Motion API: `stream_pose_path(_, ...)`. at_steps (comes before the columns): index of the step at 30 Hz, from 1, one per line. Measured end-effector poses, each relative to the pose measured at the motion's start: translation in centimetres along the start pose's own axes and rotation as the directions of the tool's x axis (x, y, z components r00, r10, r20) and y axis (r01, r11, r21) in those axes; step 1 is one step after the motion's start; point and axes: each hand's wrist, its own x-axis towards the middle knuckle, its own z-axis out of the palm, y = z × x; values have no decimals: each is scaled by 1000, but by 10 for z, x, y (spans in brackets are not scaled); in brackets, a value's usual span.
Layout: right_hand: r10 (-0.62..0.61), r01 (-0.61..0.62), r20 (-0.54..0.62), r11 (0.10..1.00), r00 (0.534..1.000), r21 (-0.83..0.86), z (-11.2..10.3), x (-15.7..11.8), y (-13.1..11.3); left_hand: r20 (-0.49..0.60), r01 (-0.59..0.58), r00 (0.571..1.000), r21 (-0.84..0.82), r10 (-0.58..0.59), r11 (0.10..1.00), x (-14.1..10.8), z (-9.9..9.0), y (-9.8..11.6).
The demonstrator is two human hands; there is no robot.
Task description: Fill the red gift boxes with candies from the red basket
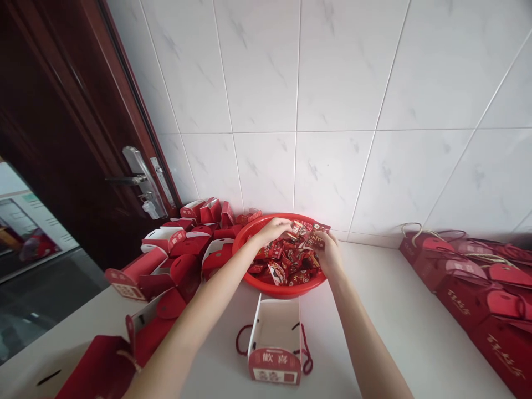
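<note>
Now both hands are above the far half of a red plastic basin [286, 293], and the thing in hand, a larger red packet [315, 239] with gold characters, lies just left of the right hand [331, 254], whose fingers are bent in close on its edge, with a printed corner sticking up past them. The left hand [274, 229] reaches in from the other side, its fingers curled and nearly together at the tips, right at a small red-and-gold packet [296, 228]; whether they pinch it or only touch it, I cannot tell. Below the hands, the wrapped packets [286, 261] lie in a loose heap inside the basin. The basin stands on a white tabletop [366, 310], near the tiled wall [341, 83], which is pale with faint grey marbling. Just on the near side of the basin, between the forearms, an open box [274, 363] stands with its white inside showing and a dark red cord [306, 354] looped at its side. To the left, red cartons [180, 271] crowd the table, several with their flaps up; to the right, red gift bags [461, 293] with gold lettering and rope handles stand in a row. Beyond the cartons is a dark wooden door [62, 111] with a metal handle [135, 180], and past its edge a dark, shiny floor [45, 299] shows.
</note>
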Motion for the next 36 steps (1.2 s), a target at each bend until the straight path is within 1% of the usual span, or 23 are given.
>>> stream_pose_path(1, 3, -3, 1, 1000, 1000, -5, 0, 0, 1, 15, 11, 1000, -144, -9, 989, -1, 1, 1)
stream_pose_path(2, 8, -7, 9, 1000, 1000, -13, -1, 1, 1, 40, 28, 999, -238, -19, 971, -2, 3, 3)
stream_pose_path(3, 13, -13, 21, 1000, 1000, -24, -1, 1, 2, 67, 46, 997, -298, -27, 953, -4, 4, 4)
stream_pose_path(5, 27, -24, 53, 998, 998, -53, -2, 2, 3, 91, 63, 995, -354, -32, 933, -7, 8, 8)
stream_pose_path(7, 30, -24, 78, 997, 996, -76, -3, 2, 4, 93, 67, 995, -346, -37, 936, -10, 12, 13)
stream_pose_path(9, 31, -21, 103, 995, 994, -93, -4, 1, 4, 88, 59, 996, -298, -34, 953, -12, 16, 16)
stream_pose_path(12, 23, -7, 149, 994, 989, -111, -4, 0, 3, 71, 18, 998, -224, -3, 974, -16, 20, 19)
stream_pose_path(14, 9, 8, 161, 994, 987, -106, -3, -2, 3, 47, -18, 998, -204, 28, 979, -17, 21, 19)
stream_pose_path(17, -24, 33, 148, 998, 989, -59, -1, -4, 2, 33, -53, 998, -193, 61, 980, -16, 20, 16)
stream_pose_path(19, -36, 42, 139, 998, 990, -38, 0, -4, 2, 48, -65, 996, -190, 76, 980, -14, 18, 12)
stream_pose_path(22, -35, 41, 136, 998, 990, -44, 0, -5, 2, 89, -88, 990, -206, 108, 975, -11, 18, 6)
stream_pose_path(24, -32, 39, 136, 998, 990, -47, 0, -6, 1, 97, -104, 987, -218, 127, 970, -10, 19, 4)
stream_pose_path(28, -1, 6, 140, 999, 990, -36, -1, -5, -1, 46, -114, 991, -203, 125, 973, -13, 20, 8)
stream_pose_path(30, 18, -17, 124, 1000, 992, -11, -1, -4, -2, 49, -99, 993, -192, 110, 976, -14, 18, 11)
stream_pose_path(32, 30, -33, 82, 999, 996, 41, -1, -3, -3, 90, -66, 993, -123, 77, 990, -15, 13, 12)
stream_pose_path(33, 34, -38, 60, 997, 998, 68, -1, -2, -4, 127, -48, 990, -48, 54, 998, -15, 11, 11)
stream_pose_path(35, 41, -45, 36, 994, 999, 102, -2, 0, -3, 244, -30, 970, 155, -9, 987, -16, 8, 7)
stream_pose_path(36, 42, -46, 34, 993, 999, 108, -2, 0, -3, 315, -38, 948, 258, -47, 965, -17, 8, 4)
